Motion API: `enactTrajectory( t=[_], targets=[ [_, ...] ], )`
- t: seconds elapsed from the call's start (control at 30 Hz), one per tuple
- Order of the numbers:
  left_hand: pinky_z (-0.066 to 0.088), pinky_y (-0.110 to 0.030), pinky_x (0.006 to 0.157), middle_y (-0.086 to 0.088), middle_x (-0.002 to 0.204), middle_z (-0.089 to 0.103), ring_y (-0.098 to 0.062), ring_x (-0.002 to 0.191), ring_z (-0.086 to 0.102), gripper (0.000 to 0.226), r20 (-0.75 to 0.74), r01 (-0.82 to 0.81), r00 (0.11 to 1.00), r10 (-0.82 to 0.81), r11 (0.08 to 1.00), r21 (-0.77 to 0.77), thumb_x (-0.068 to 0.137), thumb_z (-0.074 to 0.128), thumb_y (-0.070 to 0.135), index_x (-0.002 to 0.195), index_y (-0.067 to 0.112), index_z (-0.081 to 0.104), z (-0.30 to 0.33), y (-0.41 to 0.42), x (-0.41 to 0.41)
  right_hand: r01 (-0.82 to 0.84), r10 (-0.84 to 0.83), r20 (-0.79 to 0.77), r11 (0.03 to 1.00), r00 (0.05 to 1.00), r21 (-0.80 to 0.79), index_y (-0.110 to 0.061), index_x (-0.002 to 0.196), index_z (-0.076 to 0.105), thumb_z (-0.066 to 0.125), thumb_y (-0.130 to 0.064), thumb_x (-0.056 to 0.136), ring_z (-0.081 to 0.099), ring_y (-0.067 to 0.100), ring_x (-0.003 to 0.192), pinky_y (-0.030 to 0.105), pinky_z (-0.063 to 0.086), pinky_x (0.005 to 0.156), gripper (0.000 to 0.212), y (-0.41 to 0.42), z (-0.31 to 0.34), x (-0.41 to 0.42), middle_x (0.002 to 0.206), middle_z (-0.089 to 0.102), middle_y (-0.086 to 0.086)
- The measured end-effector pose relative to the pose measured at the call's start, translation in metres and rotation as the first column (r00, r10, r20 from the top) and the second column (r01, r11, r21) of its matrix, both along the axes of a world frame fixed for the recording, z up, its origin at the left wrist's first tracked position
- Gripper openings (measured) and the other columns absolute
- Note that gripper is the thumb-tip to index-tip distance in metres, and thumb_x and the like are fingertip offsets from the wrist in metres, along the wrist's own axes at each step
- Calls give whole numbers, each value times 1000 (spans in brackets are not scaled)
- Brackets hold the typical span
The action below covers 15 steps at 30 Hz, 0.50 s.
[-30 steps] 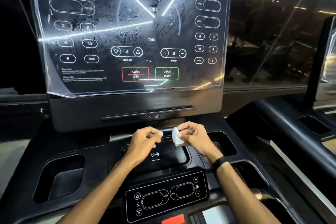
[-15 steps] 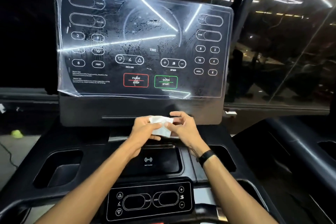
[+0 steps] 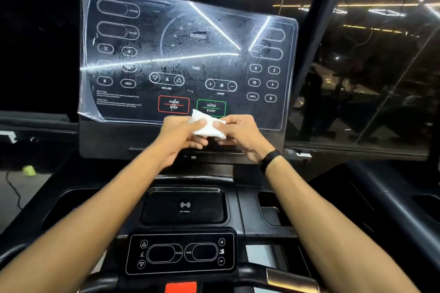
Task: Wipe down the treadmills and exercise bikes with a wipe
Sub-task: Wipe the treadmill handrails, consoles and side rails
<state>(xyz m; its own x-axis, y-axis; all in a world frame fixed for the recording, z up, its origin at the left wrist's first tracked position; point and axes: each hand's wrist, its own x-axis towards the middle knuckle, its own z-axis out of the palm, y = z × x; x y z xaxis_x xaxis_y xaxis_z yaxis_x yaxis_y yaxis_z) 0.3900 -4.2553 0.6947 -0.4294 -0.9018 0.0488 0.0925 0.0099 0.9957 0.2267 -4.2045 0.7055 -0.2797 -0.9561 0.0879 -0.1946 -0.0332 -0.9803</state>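
Since half a second ago both hands have risen: they were level with the dark lower edge of the console, and now they sit in front of the bottom of the display panel (image 3: 188, 54), just under the green QUICK START button (image 3: 211, 108). The view has tipped down a little too, so the small control panel (image 3: 182, 253) near the handlebar shows in full, with a red tab (image 3: 181, 287) below it. The wipe (image 3: 206, 126) has been spread wider between the hands than it was.

The left hand (image 3: 182, 132) pinches the wipe's left side, thumb on top and fingers (image 3: 198, 141) curled under it. The right hand (image 3: 240, 132) pinches the right side the same way, thumb tip against the white sheet. The wipe hangs between them in the air, close in front of the panel; whether it touches the panel cannot be told.

Counted: one wipe, two hands, one black wristband (image 3: 270, 160) on the right wrist. One treadmill console (image 3: 100, 145) with one large display panel under a clear plastic film (image 3: 83, 93) that lifts at its lower left corner. Two coloured buttons on it, the red PAUSE STOP button (image 3: 173, 104) and the green one. One charging pad (image 3: 184, 206) marked with a wireless symbol. One yellow-green object (image 3: 29, 170) on the floor at far left, too blurred to name.
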Motion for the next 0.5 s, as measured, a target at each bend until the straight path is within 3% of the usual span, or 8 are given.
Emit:
enactTrajectory(
  t=[0.07,0.23,0.33,0.43,0.5],
  targets=[
    [50,-20,43,-9,58,68,-12,43,63,15,72,-37,997,40,999,-36,93,66,6,102,-6,68,10,-9,5,76,-75,-86,997,993,9,-13,76,68,74,-8,88,59,9,56,27,56,59,14,-6,4,4,63,64,3],
    [48,-19,41,-9,58,68,-12,42,62,17,108,-41,993,49,996,-78,91,69,7,102,-6,68,17,-15,27,118,-120,-95,993,988,-24,-15,71,69,76,-8,87,59,20,73,36,50,69,18,-9,11,20,76,67,10],
    [46,-20,44,-16,75,71,-14,51,65,15,148,-46,987,64,991,-123,91,70,13,97,-1,71,19,-15,39,117,-117,-9,992,993,-38,-8,78,67,73,-8,89,60,11,63,26,53,61,13,-4,12,32,73,66,5],
    [48,-21,53,-8,78,70,-13,63,63,9,118,-69,989,93,979,-191,88,74,17,85,9,74,19,-14,53,95,-94,12,993,996,-77,-2,84,66,69,-12,93,50,1,49,15,43,48,14,5,8,52,65,58,2],
    [50,-20,63,-5,80,72,-11,70,63,4,87,-56,993,76,977,-207,86,75,13,82,13,75,16,-9,64,111,-111,4,990,994,-92,-4,73,64,68,-16,95,42,-1,48,13,35,49,25,15,0,68,60,53,-3]
  ],
)
